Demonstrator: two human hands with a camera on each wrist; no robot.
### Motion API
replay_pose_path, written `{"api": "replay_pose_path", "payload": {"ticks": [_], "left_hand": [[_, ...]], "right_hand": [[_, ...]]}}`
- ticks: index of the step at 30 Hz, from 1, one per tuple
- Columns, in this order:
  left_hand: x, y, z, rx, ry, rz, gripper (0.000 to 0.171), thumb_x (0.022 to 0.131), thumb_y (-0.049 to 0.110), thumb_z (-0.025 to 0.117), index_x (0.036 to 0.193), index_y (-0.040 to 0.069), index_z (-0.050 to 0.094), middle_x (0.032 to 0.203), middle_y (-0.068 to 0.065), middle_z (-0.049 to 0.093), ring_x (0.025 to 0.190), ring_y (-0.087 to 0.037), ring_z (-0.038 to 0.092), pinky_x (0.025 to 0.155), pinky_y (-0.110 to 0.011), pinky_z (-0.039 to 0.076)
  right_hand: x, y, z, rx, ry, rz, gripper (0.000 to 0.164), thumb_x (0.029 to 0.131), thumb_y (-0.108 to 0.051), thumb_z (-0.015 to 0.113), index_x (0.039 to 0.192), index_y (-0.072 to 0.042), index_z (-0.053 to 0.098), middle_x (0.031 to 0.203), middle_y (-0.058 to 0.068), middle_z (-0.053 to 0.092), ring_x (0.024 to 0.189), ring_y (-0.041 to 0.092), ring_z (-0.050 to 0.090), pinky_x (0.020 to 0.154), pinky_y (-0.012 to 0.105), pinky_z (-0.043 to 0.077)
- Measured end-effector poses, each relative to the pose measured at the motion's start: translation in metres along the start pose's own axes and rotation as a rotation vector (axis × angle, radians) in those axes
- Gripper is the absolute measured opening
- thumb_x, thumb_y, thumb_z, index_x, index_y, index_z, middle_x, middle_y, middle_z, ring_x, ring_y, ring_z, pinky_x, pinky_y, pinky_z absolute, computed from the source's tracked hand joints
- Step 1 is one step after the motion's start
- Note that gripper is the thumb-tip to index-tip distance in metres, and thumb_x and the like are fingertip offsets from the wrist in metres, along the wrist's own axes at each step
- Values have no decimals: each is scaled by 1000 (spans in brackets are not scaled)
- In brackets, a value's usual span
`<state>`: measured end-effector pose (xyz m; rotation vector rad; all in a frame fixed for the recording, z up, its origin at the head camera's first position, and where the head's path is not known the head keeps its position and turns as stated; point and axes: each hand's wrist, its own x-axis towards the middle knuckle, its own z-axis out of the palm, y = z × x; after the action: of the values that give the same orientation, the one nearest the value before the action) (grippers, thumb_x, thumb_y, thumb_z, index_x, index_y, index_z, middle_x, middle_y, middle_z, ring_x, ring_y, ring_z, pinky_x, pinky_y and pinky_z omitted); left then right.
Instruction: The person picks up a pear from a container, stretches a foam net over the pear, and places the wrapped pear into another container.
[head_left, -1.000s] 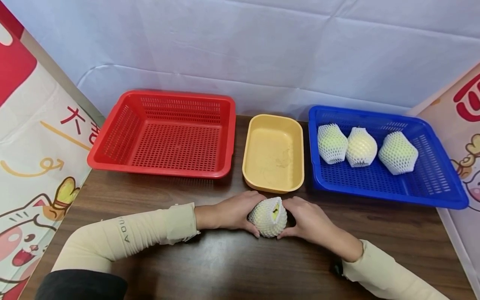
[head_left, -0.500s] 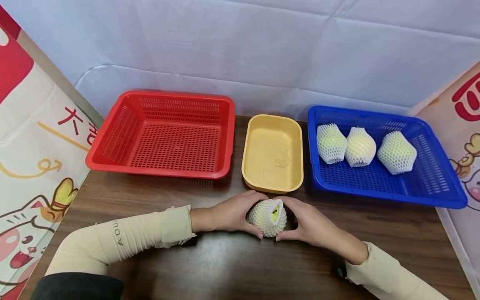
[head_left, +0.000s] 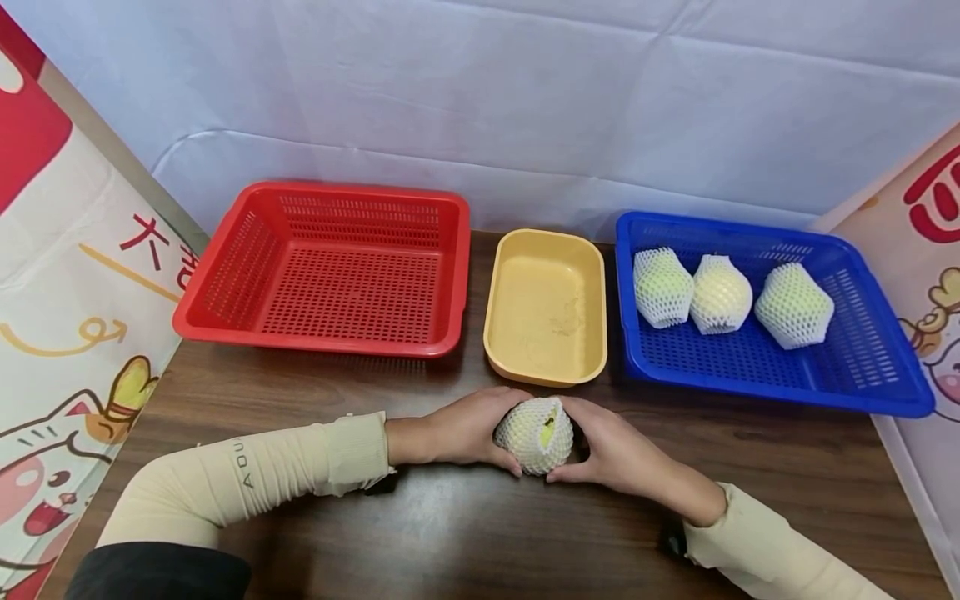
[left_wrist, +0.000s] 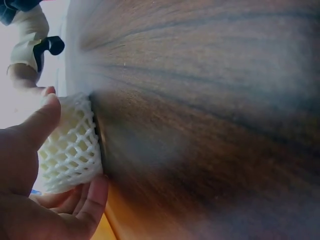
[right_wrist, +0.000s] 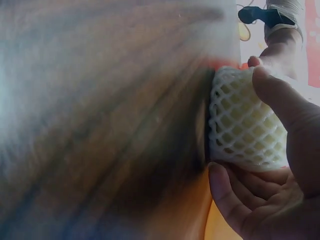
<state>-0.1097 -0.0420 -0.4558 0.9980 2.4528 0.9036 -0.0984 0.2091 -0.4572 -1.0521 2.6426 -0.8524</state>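
Observation:
A yellow-green fruit (head_left: 534, 435) in a white foam net sits on the table in front of the yellow tray. A dark stem shows through the opening at its top, which leans to the right. My left hand (head_left: 468, 429) holds its left side, thumb in front and fingers behind. Around the right side curve the thumb and fingers of my right hand (head_left: 618, 446). Both wrist views show the netted fruit (left_wrist: 72, 145) (right_wrist: 245, 117) between thumb and fingers, its lower end at the wooden surface.
Behind the fruit stands the yellow tray (head_left: 546, 379), with nothing in it. A red basket (head_left: 352, 340) with a bare floor stands left of it. To the right, a blue basket (head_left: 720, 375) holds three net-wrapped fruits (head_left: 722, 296). White cloth (head_left: 480, 100) hangs along the back.
The fruit has turned slightly between my hands, and more of its green skin shows at the net's opening. My right hand has shifted a little to the left. The baskets and tray stay put.

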Motion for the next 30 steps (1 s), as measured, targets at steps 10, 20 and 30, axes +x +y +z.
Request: {"api": "replay_pose_path", "payload": {"ticks": [10, 20, 30], "left_hand": [[-1, 0, -3, -20, 5, 49, 81, 73, 36, 93, 139, 10, 53, 129, 0, 62, 117, -7, 56, 103, -25, 44], [0, 5, -14, -213, 9, 31, 76, 78, 30, 90, 142, 9, 52, 120, 2, 64, 96, -5, 60, 84, -20, 52], [2, 10, -21, -304, 35, -16, 68, 81, 27, 88, 139, 9, 57, 84, 6, 62, 68, -4, 59, 61, -20, 51]], "right_hand": [[-2, -1, 3, 111, 42, -15, 88, 66, -35, 97, 138, -11, 53, 131, 0, 58, 119, 14, 56, 99, 41, 50], [-4, -3, -6, 281, 59, 1, 87, 77, -23, 90, 148, -6, 42, 134, 6, 59, 117, 16, 57, 98, 31, 50], [0, -8, -11, 507, 72, 51, 79, 83, -7, 81, 149, 2, 38, 131, 17, 56, 110, 13, 56, 90, 27, 52]]}}
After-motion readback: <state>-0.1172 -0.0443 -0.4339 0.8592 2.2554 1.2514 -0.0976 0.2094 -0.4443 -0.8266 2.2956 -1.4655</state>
